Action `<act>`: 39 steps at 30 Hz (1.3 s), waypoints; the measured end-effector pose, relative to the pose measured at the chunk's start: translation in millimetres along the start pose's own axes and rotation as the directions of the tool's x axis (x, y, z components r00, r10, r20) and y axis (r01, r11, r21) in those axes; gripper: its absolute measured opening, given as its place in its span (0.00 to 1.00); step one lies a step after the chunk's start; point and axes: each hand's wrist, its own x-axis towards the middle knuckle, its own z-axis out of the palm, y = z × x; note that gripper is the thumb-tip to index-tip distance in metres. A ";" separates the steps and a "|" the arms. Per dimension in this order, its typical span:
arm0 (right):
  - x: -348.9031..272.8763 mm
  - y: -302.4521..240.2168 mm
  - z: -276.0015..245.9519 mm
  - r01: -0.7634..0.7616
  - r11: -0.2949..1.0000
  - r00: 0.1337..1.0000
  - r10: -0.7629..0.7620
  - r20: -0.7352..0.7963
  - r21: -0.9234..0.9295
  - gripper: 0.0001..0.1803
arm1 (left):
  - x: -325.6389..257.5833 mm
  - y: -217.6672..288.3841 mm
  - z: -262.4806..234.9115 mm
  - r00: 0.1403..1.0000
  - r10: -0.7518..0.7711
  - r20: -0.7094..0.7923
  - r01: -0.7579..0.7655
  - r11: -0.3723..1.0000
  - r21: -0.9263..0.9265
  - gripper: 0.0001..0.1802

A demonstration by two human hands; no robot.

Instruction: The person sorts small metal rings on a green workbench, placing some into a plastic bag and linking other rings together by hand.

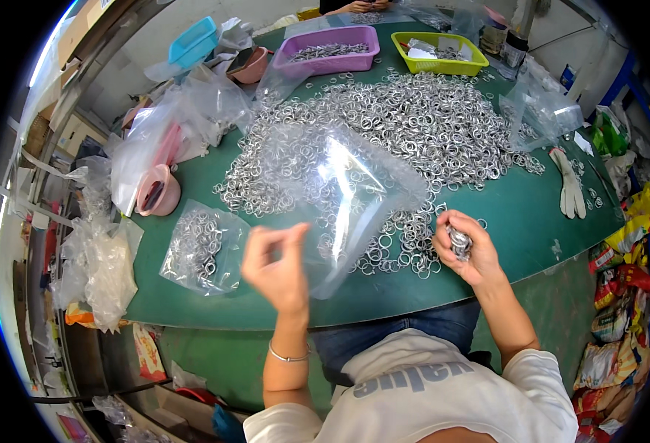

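A clear plastic bag hangs over the near part of the ring pile, its surface shining. My left hand pinches its near left edge between thumb and finger. My right hand is closed around a clump of silver metal rings, to the right of the bag. A large heap of the same rings spreads across the green table, partly seen through the bag. Left of my left hand lies another clear bag with many rings inside.
At the back stand a purple basket and a yellow-green basket, both holding small metal parts, and a blue basket. A pink cup and loose plastic bags line the left. White gloves lie right. Another person's hands show beyond.
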 end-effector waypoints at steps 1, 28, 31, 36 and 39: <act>-3.1 -1.4 7.3 0.004 1.000 0.999 -0.003 0.039 -0.024 0.13 | 5.6 9.8 -1.8 0.978 0.165 -0.131 -0.165 0.986 0.013 0.10; -1.9 24.9 26.1 -0.407 0.721 0.858 0.512 -0.036 0.560 0.23 | -63.5 34.0 32.6 0.700 0.439 0.564 -0.507 0.861 -0.040 0.16; 1.0 29.0 15.3 -0.247 0.680 0.953 0.300 0.046 0.690 0.22 | -64.5 37.9 32.2 0.691 0.423 0.586 -0.502 0.864 -0.032 0.17; -3.6 24.0 49.2 -0.113 0.836 0.981 0.181 -0.074 0.537 0.24 | -64.7 33.5 35.2 0.732 0.388 0.560 -0.442 0.896 -0.044 0.18; -4.5 25.9 51.3 -0.177 0.921 0.977 0.208 -0.055 0.348 0.25 | -63.9 39.6 36.0 0.680 0.455 0.574 -0.491 0.865 -0.104 0.18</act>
